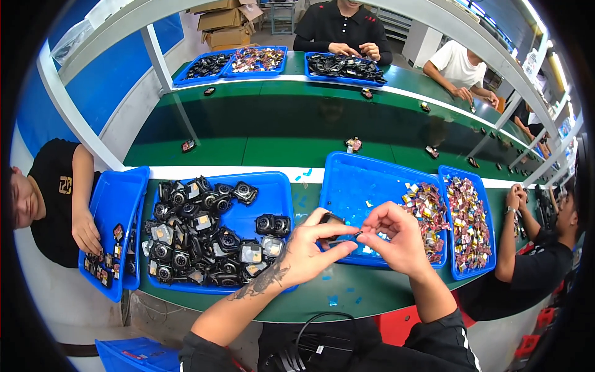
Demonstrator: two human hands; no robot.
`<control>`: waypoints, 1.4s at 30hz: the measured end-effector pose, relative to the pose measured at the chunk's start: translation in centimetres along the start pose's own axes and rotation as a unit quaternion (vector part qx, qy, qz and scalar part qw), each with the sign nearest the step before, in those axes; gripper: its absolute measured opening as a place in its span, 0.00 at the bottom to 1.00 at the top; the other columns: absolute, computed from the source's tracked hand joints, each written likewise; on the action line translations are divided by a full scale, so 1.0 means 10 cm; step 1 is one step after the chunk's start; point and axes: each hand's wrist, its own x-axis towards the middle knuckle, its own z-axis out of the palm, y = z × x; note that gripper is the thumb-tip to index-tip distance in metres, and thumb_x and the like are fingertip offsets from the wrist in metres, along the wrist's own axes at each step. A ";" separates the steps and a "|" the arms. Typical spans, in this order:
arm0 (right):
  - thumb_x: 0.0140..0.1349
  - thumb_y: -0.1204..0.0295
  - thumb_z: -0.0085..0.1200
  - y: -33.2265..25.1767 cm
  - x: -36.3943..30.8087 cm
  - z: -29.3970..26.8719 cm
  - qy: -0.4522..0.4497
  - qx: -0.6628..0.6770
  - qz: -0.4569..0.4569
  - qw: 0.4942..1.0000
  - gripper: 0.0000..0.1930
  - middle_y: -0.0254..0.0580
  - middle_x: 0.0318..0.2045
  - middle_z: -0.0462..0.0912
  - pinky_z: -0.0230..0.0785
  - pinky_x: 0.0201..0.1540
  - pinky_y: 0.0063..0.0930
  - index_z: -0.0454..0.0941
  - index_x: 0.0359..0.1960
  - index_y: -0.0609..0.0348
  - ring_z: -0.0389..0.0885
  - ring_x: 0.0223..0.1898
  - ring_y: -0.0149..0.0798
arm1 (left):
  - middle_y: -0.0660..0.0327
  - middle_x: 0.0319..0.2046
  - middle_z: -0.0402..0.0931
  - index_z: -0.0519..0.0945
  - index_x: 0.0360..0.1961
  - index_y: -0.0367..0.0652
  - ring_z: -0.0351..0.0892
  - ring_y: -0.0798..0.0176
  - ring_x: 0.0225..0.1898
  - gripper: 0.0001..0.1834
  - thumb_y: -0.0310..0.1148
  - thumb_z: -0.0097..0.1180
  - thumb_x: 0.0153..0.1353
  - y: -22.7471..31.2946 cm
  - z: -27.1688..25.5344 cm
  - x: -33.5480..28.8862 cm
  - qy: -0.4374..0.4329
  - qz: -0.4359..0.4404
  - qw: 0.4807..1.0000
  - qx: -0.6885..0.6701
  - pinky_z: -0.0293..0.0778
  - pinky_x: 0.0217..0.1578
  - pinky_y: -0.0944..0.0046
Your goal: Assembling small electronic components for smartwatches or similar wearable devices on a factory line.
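Observation:
My left hand (310, 247) is closed around a small black watch case (333, 219), gripping it between thumb and fingers. Beside it, my right hand (396, 242) pinches thumb and forefinger together at the case's near edge; what sits in that pinch is too small to make out. Both hands are over the front edge of a blue tray (353, 180), where small coloured parts (427, 211) lie heaped on the right and blue film scraps are scattered. To the left, a blue tray (273, 186) holds many black watch cases (207, 229), some with round sensor backs showing.
A narrower blue tray (447, 173) of small parts stands at the right. Beyond a white ledge, a green conveyor belt (279, 146) carries scattered small assemblies. A co-worker's hand (87, 232) reaches into a tray at far left; other people sit opposite and at right.

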 end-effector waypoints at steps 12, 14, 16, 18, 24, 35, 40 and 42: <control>0.54 0.83 0.63 0.04 0.04 0.24 0.072 -0.252 -0.175 0.949 0.08 0.40 0.29 0.79 0.74 0.32 0.26 0.75 0.33 0.64 0.80 0.31 0.36 | 0.60 0.37 0.74 0.85 0.37 0.38 0.77 0.71 0.33 0.08 0.25 0.66 0.55 -0.12 0.05 -0.05 0.092 -0.023 0.995 -0.022 0.74 0.32 0.73; 0.53 0.83 0.62 0.02 -0.02 0.26 0.034 -0.253 -0.201 0.946 0.08 0.43 0.29 0.78 0.74 0.31 0.27 0.75 0.33 0.64 0.79 0.30 0.38 | 0.60 0.36 0.74 0.85 0.38 0.37 0.79 0.69 0.34 0.09 0.26 0.66 0.55 -0.15 0.05 -0.05 0.100 -0.052 0.991 -0.070 0.75 0.33 0.72; 0.52 0.84 0.62 0.03 -0.02 0.25 -0.002 -0.252 -0.229 0.940 0.09 0.45 0.28 0.77 0.74 0.31 0.29 0.75 0.33 0.64 0.79 0.29 0.41 | 0.60 0.38 0.75 0.84 0.37 0.34 0.78 0.72 0.36 0.07 0.23 0.64 0.57 -0.18 0.03 -0.03 0.112 -0.059 0.990 -0.068 0.76 0.33 0.74; 0.54 0.83 0.60 0.12 -0.02 0.13 0.071 -0.251 -0.132 0.956 0.07 0.46 0.29 0.78 0.74 0.32 0.32 0.75 0.32 0.63 0.79 0.28 0.43 | 0.60 0.38 0.74 0.84 0.37 0.34 0.79 0.71 0.37 0.07 0.22 0.63 0.57 -0.16 0.03 -0.03 0.120 -0.077 0.987 -0.078 0.77 0.34 0.75; 0.59 0.79 0.56 0.28 0.00 -0.07 -0.011 -0.275 -0.087 0.957 0.15 0.50 0.38 0.83 0.73 0.46 0.38 0.80 0.49 0.61 0.81 0.42 0.49 | 0.59 0.32 0.84 0.85 0.34 0.36 0.79 0.65 0.38 0.07 0.29 0.64 0.57 -0.23 0.07 0.01 0.084 -0.041 0.994 -0.060 0.64 0.56 0.59; 0.56 0.80 0.62 0.26 -0.02 0.10 0.042 0.061 -0.112 0.991 0.06 0.45 0.43 0.81 0.74 0.44 0.27 0.82 0.36 0.62 0.80 0.45 0.37 | 0.63 0.44 0.74 0.74 0.59 0.35 0.71 0.75 0.38 0.20 0.23 0.50 0.65 -0.09 0.08 0.03 0.157 -0.061 0.979 -0.112 0.69 0.33 0.75; 0.55 0.77 0.62 0.23 -0.02 0.26 0.026 -0.227 -0.249 0.941 0.07 0.45 0.31 0.82 0.77 0.35 0.35 0.81 0.36 0.61 0.83 0.34 0.46 | 0.60 0.46 0.75 0.71 0.59 0.31 0.73 0.68 0.46 0.23 0.17 0.52 0.61 -0.16 0.11 -0.06 0.161 -0.007 0.982 -0.101 0.68 0.52 0.67; 0.55 0.77 0.62 0.27 -0.05 0.31 0.035 -0.238 -0.257 0.936 0.07 0.44 0.31 0.82 0.77 0.35 0.36 0.81 0.36 0.61 0.83 0.33 0.46 | 0.59 0.47 0.75 0.73 0.57 0.31 0.73 0.68 0.48 0.21 0.18 0.53 0.61 -0.25 0.12 -0.08 0.158 -0.013 0.986 -0.047 0.69 0.51 0.68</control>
